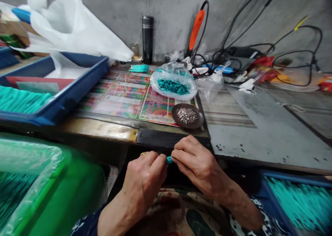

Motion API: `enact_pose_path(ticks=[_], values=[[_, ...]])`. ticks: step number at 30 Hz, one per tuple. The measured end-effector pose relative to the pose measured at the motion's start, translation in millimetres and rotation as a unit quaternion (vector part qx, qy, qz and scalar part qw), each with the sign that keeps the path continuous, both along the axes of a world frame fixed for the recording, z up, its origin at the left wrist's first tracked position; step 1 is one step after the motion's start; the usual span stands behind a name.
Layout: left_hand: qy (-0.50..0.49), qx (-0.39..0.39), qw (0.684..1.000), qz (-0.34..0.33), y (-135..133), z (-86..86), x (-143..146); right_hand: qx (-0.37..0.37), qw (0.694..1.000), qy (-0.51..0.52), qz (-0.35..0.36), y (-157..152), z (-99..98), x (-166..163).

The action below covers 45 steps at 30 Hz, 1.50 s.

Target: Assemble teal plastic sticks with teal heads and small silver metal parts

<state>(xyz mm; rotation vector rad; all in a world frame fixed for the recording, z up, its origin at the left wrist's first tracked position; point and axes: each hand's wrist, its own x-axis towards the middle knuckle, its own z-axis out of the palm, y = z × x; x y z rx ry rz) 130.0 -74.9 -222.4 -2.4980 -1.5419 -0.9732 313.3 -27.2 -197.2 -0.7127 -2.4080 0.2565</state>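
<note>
My left hand (143, 182) and my right hand (197, 164) meet just below the table edge, their fingertips pinching a small teal piece (169, 160). Most of that piece is hidden by my fingers, so I cannot tell its exact shape. A gold ring (143, 154) sits on a finger of my left hand. Beyond my right hand, a brown dish (196, 123) holds a heap of small silver metal pieces (186, 115). Farther back, a clear plastic bag (173, 82) holds loose teal pieces (172, 86).
A printed paper mat (121, 94) covers the table behind a black strip (168, 139). A blue tray (77, 91) holding teal strands stands left, a green bin (64, 198) lower left, and a blue crate (285, 176) lower right. Cables (295, 53) and an orange-handled tool (196, 30) lie at the back.
</note>
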Motion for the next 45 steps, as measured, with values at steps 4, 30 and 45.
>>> enact_pose_path(ticks=[4, 30, 45], values=[[0.016, 0.012, 1.0, -0.005, 0, -0.1, 2, 0.035, 0.999, -0.037, -0.002, -3, 2.6, -2], [-0.019, 0.126, 0.99, -0.054, 7, -3.0, 3, -0.492, 0.86, 0.099, -0.099, -1, -1.4, 1], [-0.051, 0.071, 0.996, 0.005, 30, -2.8, -4, 0.087, 0.972, -0.02, -0.219, 62, -22.4, 39]])
